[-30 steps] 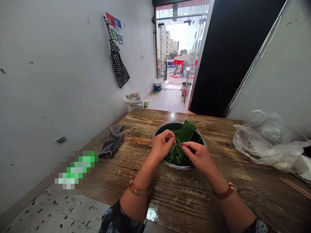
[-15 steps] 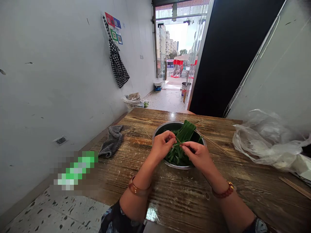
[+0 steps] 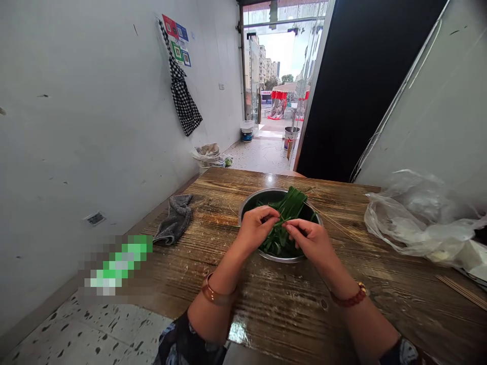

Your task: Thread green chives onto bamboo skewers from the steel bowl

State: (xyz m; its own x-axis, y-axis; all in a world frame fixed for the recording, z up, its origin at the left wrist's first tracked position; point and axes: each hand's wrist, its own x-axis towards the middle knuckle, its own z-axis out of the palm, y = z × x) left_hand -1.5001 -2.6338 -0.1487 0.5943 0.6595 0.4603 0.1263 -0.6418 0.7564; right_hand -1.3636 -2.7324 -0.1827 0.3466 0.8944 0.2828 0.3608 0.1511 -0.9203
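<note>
Both hands meet above a round metal bowl [image 3: 283,260] of long, flat green leaves [image 3: 279,246] that look like garlic chives. My left hand [image 3: 258,226] is closed in a pinch at the bowl's left side, and a thin green leaf runs between its fingertips and the right hand's. My right hand [image 3: 307,237] pinches the same leaf from the right, the fingertips nearly touching. Just behind the fingers, a flat fan of leaves [image 3: 292,203] stands up above the rim. Thin sticks [image 3: 335,222] reach from the bowl's right rim onto the table. My fingers partly hide how leaf and fan connect.
The wooden table [image 3: 274,304] carries a grey cloth [image 3: 175,219] at left. Clear plastic bags [image 3: 414,218] lie at right, with several thin skewers [image 3: 460,291] nearer me. Beyond the table, a bagged bin [image 3: 207,154] and buckets [image 3: 247,133] stand toward the glass door.
A thin brown stick showing between my fingertips gives way to a green leaf there. A leaf end now sticks out left of my left hand. Both hands stay over the bowl.
</note>
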